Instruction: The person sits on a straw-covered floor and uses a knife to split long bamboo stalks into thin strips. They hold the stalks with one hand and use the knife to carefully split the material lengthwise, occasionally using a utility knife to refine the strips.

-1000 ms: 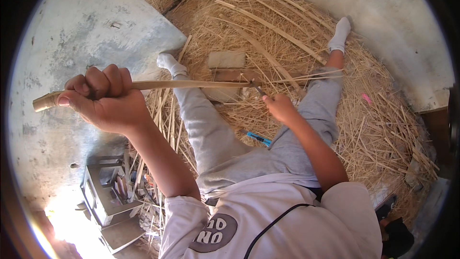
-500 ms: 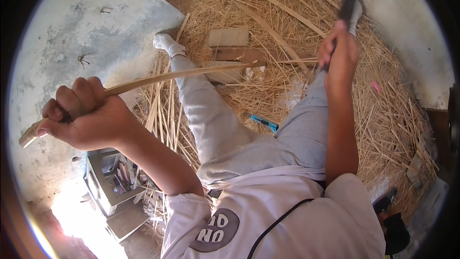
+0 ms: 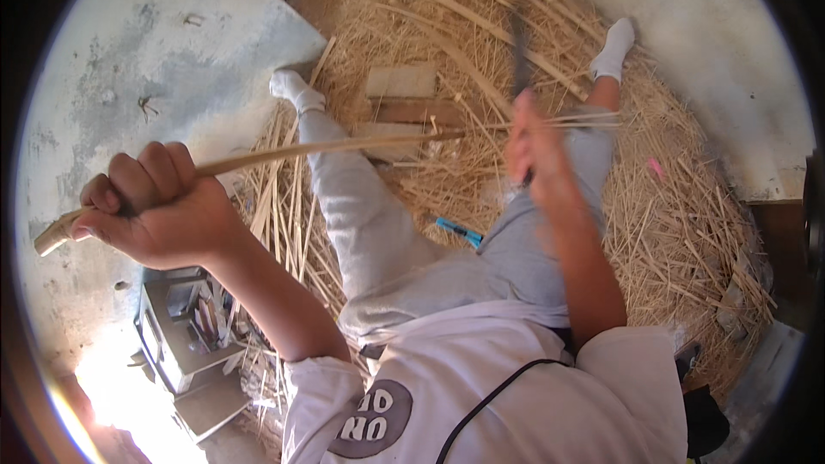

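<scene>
My left hand (image 3: 159,206) is closed in a fist around one end of a long, slightly bowed bamboo strip (image 3: 292,151), whose short butt sticks out past my thumb. The strip runs right, across my spread legs, toward my right hand (image 3: 540,155). That hand, smeared by motion, is wrapped round the handle of a long dark-bladed knife (image 3: 520,56). Its blade points away from me, over the shavings. Thin split ends (image 3: 584,121) show just right of the knife hand; whether they join the strip cannot be made out.
Pale shavings (image 3: 687,241) cover the floor, with longer slats (image 3: 481,9) at the back. A block (image 3: 401,82) lies beyond a brown board (image 3: 412,112). A blue tool (image 3: 458,231) rests between my legs. At lower left stands a small open cabinet (image 3: 185,326); walls (image 3: 172,60) flank me.
My right hand and knife have swung left and slightly nearer to me, and the blade now tilts left. My left hand keeps its grip on the strip, almost unmoved.
</scene>
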The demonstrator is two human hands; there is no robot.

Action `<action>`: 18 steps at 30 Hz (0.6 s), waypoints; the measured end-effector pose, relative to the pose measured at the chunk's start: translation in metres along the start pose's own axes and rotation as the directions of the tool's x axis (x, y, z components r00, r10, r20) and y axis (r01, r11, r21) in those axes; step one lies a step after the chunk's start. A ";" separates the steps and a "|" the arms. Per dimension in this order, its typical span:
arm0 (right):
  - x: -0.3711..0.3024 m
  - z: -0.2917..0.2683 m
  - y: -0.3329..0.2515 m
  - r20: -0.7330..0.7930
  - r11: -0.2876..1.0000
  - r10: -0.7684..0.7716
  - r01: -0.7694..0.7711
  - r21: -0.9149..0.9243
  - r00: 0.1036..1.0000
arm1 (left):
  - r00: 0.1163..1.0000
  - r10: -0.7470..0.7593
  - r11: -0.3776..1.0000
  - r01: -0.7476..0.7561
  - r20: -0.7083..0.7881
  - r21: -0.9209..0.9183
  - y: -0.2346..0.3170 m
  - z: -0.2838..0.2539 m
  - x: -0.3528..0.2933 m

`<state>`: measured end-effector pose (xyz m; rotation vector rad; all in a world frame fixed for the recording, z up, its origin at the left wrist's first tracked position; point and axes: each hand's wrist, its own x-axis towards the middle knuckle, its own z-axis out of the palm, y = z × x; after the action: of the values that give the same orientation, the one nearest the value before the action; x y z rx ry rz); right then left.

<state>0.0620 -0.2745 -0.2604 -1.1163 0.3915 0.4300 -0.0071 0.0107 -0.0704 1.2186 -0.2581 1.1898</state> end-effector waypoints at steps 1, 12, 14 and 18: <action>0.005 -0.001 -0.018 -0.078 0.960 -0.280 0.279 -0.022 0.957 | 1.000 0.011 1.000 -0.011 0.004 0.013 -0.002 -0.003 0.000; 0.048 -0.011 0.127 0.096 0.834 0.551 -0.550 -0.045 0.829 | 0.997 0.031 0.993 -0.023 -0.074 0.112 -0.009 0.008 0.018; 0.052 -0.032 0.054 0.149 0.887 0.462 -0.458 -0.057 0.874 | 0.999 0.025 0.999 -0.024 -0.020 0.046 -0.011 -0.011 0.021; 0.041 -0.021 -0.018 -0.201 0.969 -0.197 0.221 0.109 0.960 | 0.999 0.023 0.999 -0.021 -0.046 0.025 -0.003 -0.018 0.012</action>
<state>0.1042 -0.2956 -0.2753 -1.0614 0.4556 0.1094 -0.0069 0.0329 -0.0712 1.2108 -0.2234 1.2421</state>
